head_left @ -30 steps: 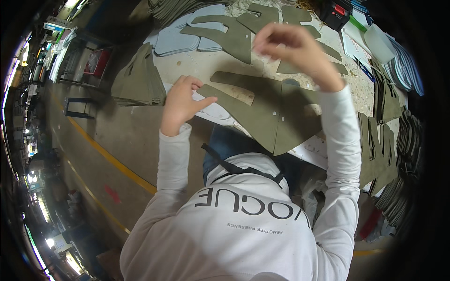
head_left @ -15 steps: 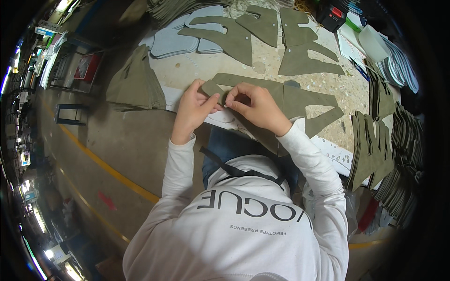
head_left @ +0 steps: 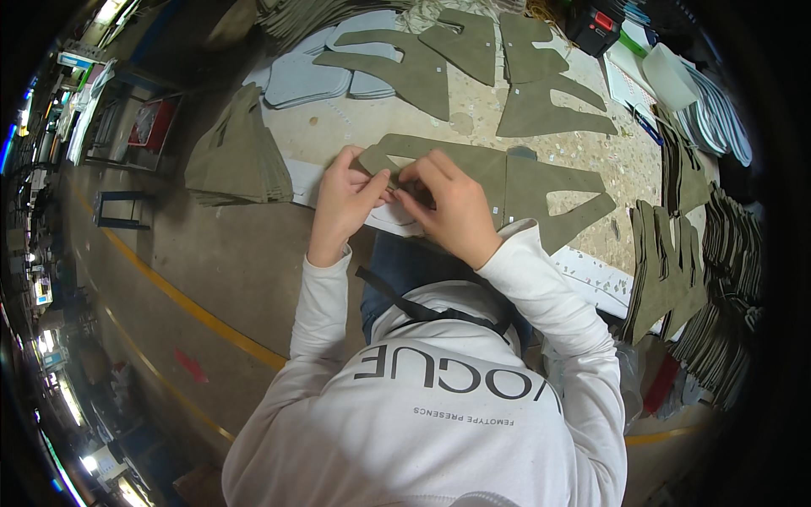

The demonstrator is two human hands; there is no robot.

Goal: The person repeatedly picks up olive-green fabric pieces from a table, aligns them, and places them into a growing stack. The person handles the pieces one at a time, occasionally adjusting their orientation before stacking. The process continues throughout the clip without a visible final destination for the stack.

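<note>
An olive-green cut fabric piece [head_left: 477,160] with a slot lies over the table's near edge. My left hand [head_left: 342,207] pinches its left end, thumb on top. My right hand [head_left: 456,211] is bent over the same end, thumb and finger pinched together close to my left thumb. Whatever sits between the right fingertips is too small and hidden to make out. Adjoining on the right lies another olive piece [head_left: 553,177] with a triangular cutout. Further olive pieces [head_left: 427,72] [head_left: 549,114], some bearing small white squares, lie beyond my hands.
A stack of olive pieces [head_left: 241,160] hangs over the table's left edge. Pale grey padded pieces [head_left: 308,80] lie behind it. More olive stacks [head_left: 659,266] line the right edge. A black-and-red device [head_left: 596,29] and a whitish container [head_left: 672,78] stand at the far right.
My right hand has shifted slightly left and down, closer to my left fingers. A small white speck seen earlier at its fingertips no longer shows. My left hand keeps its grip.
</note>
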